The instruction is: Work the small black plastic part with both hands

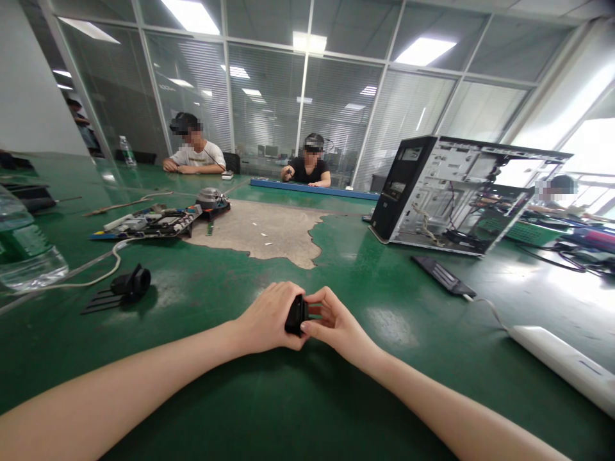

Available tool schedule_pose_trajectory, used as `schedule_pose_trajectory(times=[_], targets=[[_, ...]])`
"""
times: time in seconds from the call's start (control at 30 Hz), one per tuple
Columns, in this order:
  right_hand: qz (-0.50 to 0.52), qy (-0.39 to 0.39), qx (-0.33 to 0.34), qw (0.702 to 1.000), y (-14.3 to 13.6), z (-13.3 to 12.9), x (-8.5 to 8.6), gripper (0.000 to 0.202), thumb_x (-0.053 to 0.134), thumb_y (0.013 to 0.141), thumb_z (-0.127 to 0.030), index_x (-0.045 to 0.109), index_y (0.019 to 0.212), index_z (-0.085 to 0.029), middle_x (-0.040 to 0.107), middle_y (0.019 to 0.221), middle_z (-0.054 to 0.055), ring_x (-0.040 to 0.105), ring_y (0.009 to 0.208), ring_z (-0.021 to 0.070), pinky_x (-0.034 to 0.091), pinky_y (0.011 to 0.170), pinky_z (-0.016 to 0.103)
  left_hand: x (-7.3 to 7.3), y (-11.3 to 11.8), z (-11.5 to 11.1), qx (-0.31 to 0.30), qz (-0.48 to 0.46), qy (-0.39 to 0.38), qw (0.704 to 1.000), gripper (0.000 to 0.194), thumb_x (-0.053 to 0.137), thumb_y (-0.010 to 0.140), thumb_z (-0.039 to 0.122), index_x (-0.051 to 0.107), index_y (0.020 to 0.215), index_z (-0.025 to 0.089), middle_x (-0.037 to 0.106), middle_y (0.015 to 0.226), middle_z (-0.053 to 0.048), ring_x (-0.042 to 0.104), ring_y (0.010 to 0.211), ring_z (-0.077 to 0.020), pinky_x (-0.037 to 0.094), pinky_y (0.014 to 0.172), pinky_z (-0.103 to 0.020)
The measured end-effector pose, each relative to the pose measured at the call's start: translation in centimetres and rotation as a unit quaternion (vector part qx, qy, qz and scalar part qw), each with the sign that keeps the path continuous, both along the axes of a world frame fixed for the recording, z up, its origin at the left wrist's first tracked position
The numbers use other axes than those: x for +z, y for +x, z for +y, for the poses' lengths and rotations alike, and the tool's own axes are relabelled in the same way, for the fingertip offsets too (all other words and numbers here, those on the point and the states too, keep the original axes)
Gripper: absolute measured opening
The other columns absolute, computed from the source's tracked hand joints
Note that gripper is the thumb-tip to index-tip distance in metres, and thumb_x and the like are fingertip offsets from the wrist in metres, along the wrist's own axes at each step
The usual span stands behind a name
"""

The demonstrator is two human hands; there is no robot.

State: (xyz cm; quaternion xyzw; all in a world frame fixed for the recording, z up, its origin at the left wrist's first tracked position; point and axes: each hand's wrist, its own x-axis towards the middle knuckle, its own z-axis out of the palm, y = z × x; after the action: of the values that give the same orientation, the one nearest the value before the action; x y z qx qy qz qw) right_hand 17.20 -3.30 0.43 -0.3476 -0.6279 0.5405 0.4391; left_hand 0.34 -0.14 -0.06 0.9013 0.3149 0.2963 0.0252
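Object (294, 317), small and black, sits between left hand (269, 314), curled round it, and right hand (343, 326), pinching it.

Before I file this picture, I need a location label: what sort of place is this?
Probably an office room used for electronics work: a computer case with its side open and a bare circuit board stand on the green table, with a glass partition behind.
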Motion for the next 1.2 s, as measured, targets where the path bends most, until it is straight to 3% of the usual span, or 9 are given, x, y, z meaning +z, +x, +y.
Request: schedule_pose_trajectory(times=[0.33, 0.6, 0.77, 1.0, 1.2], targets=[[-0.032, -0.013, -0.03, 0.999, -0.02, 0.71, -0.64, 0.028, 0.063, 0.07, -0.033, 0.047, 0.089, -0.02, 0.054, 0.091, 0.001, 0.056, 0.083, 0.0151, 0.046, 0.071, 0.03, 0.25, 0.0, -0.11, -0.005, 0.0, -0.005, 1.0, 0.047, 0.06, 0.06, 0.033, 0.039, 0.098, 0.016, 0.051, 0.088, -0.006, 0.05, 0.08, -0.0225, 0.039, 0.071, -0.034], [-0.009, -0.006, 0.014, 1.0, 0.05, 0.2, -0.22, 0.033, 0.069, 0.065, -0.025, 0.045, 0.087, -0.021, 0.055, 0.089, 0.0, 0.054, 0.091, 0.0162, 0.046, 0.074, 0.029, -0.16, 0.06, 0.11, 0.002, 0.004, -0.006, 1.0, 0.047, 0.06, 0.058, 0.03, 0.039, 0.098, 0.017, 0.051, 0.09, -0.005, 0.051, 0.08, -0.0225, 0.039, 0.07, -0.035], [-0.006, 0.001, -0.022, 1.0, -0.12, 0.32, -0.24, 0.023, 0.063, 0.07, -0.031, 0.047, 0.082, -0.02, 0.054, 0.084, -0.001, 0.055, 0.083, 0.0139, 0.045, 0.069, 0.027, 0.02, 0.05, -0.05, -0.004, -0.002, -0.004, 1.0, 0.047, 0.06, 0.058, 0.031, 0.039, 0.098, 0.017, 0.051, 0.09, -0.005, 0.051, 0.081, -0.0226, 0.04, 0.071, -0.035], [-0.046, -0.017, -0.029, 0.998, 0.09, 0.65, -0.5, 0.027, 0.062, 0.072, -0.03, 0.048, 0.092, -0.019, 0.055, 0.094, 0.003, 0.056, 0.086, 0.016, 0.045, 0.074, 0.031, 0.22, 0.02, -0.07, -0.006, 0.0, -0.008, 1.0, 0.048, 0.061, 0.059, 0.032, 0.039, 0.098, 0.016, 0.051, 0.09, -0.006, 0.05, 0.081, -0.0226, 0.039, 0.071, -0.035], [-0.006, -0.016, 0.007, 1.0, 0.03, 0.13, -0.03, 0.032, 0.069, 0.064, -0.027, 0.046, 0.086, -0.02, 0.054, 0.088, 0.0, 0.055, 0.086, 0.0151, 0.046, 0.071, 0.028, -0.04, 0.01, 0.05, -0.004, 0.006, -0.001, 1.0, 0.047, 0.06, 0.058, 0.031, 0.039, 0.097, 0.016, 0.051, 0.09, -0.006, 0.05, 0.08, -0.0222, 0.039, 0.07, -0.035]])
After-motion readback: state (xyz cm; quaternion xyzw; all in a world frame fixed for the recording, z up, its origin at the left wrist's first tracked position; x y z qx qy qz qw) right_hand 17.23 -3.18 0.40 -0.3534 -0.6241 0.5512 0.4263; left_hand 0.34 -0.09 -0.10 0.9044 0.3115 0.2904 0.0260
